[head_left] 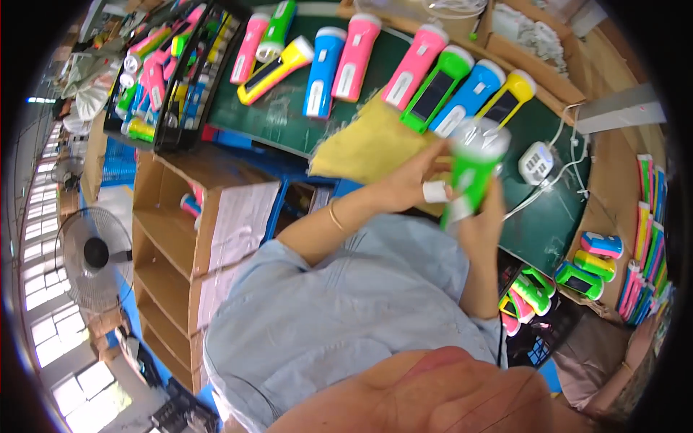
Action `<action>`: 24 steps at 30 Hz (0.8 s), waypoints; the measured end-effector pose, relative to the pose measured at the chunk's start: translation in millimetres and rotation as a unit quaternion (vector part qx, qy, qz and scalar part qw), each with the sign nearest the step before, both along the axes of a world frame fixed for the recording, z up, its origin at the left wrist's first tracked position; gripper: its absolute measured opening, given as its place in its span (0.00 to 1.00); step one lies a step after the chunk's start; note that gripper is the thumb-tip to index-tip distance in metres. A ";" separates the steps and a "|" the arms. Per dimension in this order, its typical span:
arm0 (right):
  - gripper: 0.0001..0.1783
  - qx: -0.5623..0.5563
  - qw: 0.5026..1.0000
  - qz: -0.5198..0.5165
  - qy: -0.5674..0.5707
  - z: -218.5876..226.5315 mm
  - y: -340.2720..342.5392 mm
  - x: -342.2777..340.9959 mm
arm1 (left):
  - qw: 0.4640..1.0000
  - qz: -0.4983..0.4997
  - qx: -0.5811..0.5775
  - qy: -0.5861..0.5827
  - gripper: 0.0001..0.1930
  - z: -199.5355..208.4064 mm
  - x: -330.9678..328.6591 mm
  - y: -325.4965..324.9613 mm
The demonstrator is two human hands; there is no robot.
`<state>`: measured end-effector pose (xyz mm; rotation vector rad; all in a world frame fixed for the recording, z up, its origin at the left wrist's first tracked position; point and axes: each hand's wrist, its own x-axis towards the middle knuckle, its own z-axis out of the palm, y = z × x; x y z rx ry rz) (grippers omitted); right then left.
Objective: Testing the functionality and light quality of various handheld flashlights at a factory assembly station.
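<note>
Left hand: closed around the middle of a green flashlight, fingers wrapped on its left side; a white tape strip sits on one finger, a thin bangle on the wrist.
Right hand: grips the lower end of the same green flashlight from below and the right, forearm coming up from the light blue shirt.
Green flashlight: held in the air between both hands, tilted with its white lens end up and blurred, above the near edge of the counter.
Counter: dark green top; a row of flashlights lies on it side by side, among them a pink one, a blue one, a yellow one and another green one.
Yellow cloth: spread on the counter just beyond the left hand.
Black crate: at the counter's left end, filled with mixed coloured flashlights.
White power adapter: on the counter just right of the held flashlight, cables running from it.
Cardboard shelf: stands left of the person, below the crate.
Fan: on the floor at far left.
Right side: more coloured flashlights stacked in boxes.
</note>
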<state>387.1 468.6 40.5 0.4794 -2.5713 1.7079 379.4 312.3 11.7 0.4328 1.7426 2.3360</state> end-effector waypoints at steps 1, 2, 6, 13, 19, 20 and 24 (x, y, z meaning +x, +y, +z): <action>0.21 -0.009 0.999 0.028 0.021 -10.0 -2.1 6.3 | 0.999 -0.037 -0.004 -0.025 0.41 1.5 -5.9 -1.7; 0.21 -0.052 0.993 0.103 -0.035 -17.4 3.0 14.6 | 0.998 -0.010 -0.015 0.063 0.35 6.7 -5.3 6.4; 0.20 -0.174 0.982 0.017 -0.071 -29.0 14.2 20.9 | 0.979 0.041 0.112 -0.163 0.21 16.1 -6.3 17.2; 0.14 -0.188 0.964 -0.090 -0.164 -26.8 44.7 15.1 | 0.943 -0.058 0.189 -0.266 0.16 34.3 -28.1 20.4; 0.19 -0.162 0.974 -0.112 -0.115 -30.1 40.6 15.1 | 0.916 -0.073 0.258 -0.299 0.24 54.9 -47.5 24.8; 0.21 -0.168 0.973 -0.111 -0.113 -31.1 40.0 16.3 | 0.916 -0.074 0.256 -0.299 0.24 53.5 -48.8 24.8; 0.23 -0.147 0.970 -0.160 -0.106 -24.0 36.3 17.2 | 0.910 -0.083 0.266 -0.306 0.17 34.4 -53.0 24.3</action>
